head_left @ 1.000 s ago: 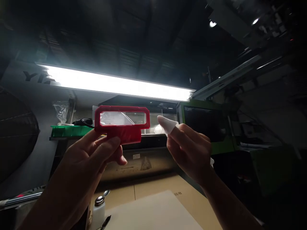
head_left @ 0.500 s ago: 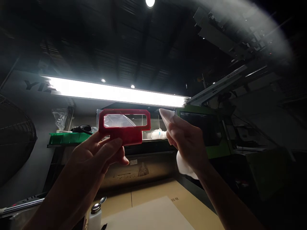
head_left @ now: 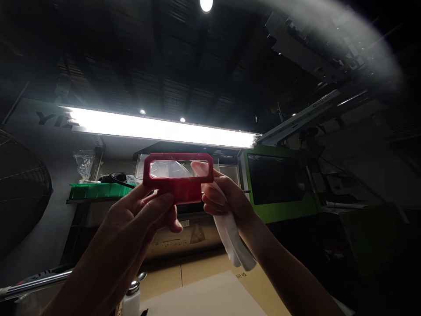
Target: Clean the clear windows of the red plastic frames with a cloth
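Note:
My left hand [head_left: 141,215] grips a red plastic frame [head_left: 180,192] by its lower left part, thumb on the near face. The piece stands upright below the bright lamp, and a wide rectangular window runs through its upper half. My right hand [head_left: 230,193] is closed around a white cloth [head_left: 226,237] that hangs down below the fingers. One of its fingertips, apparently covered by the cloth, shows through the window at the right, behind the frame. Whether cloth and frame touch there I cannot tell.
A long tube lamp [head_left: 158,128] crosses above the hands. Green bins [head_left: 98,190] sit on a shelf at left, near a fan [head_left: 23,193]. Below are a white pump bottle [head_left: 132,300] and a cardboard surface [head_left: 164,277]. A green machine [head_left: 279,180] stands at right.
My right hand has moved left with the cloth, from beside the red frame to behind its right end. The frame has shifted slightly right and down in the view.

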### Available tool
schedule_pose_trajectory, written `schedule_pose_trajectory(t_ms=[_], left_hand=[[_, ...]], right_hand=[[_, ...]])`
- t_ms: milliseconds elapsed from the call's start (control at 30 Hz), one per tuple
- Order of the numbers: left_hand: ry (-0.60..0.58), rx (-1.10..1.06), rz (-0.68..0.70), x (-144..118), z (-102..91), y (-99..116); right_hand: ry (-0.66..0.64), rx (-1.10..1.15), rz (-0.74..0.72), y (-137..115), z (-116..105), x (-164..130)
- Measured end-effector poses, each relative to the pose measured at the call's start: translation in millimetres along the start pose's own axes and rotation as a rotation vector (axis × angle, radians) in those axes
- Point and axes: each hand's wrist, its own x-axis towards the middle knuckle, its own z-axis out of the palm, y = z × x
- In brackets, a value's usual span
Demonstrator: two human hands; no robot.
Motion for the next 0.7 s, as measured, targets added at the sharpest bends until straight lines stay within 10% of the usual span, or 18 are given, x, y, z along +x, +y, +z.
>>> schedule_pose_trajectory(t_ms=[700], left_hand=[[-0.061, 0.0, -0.024, -1.5, -7.6, -5.1]], right_hand=[[-0.133, 0.011, -0.024, 8.1, -5.4, 4.4]])
